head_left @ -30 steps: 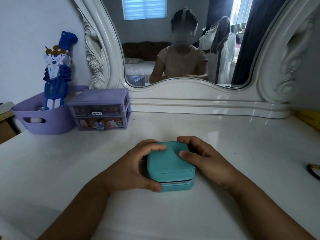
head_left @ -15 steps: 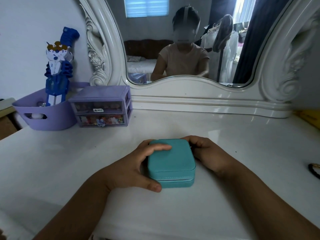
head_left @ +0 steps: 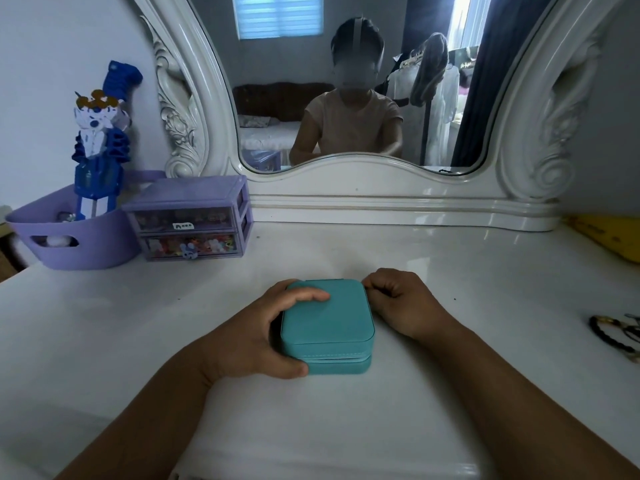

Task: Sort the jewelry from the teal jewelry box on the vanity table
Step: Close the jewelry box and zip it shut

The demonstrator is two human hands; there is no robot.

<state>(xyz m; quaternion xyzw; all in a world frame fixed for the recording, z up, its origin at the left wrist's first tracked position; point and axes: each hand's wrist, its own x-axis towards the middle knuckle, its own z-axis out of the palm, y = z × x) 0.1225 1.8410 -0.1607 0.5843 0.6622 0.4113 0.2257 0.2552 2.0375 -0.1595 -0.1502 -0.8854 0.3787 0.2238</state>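
On vanity table (head_left: 450,271) — one teal jewelry box (head_left: 327,323), closed | left hand (head_left: 249,337) grips it | right hand (head_left: 398,303) pinches its corner

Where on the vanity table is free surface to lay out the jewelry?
Bare top lies between the teal jewelry box and the mirror base, and right of the right hand up to the black bracelets. The back left is crowded: purple drawers, purple basket.
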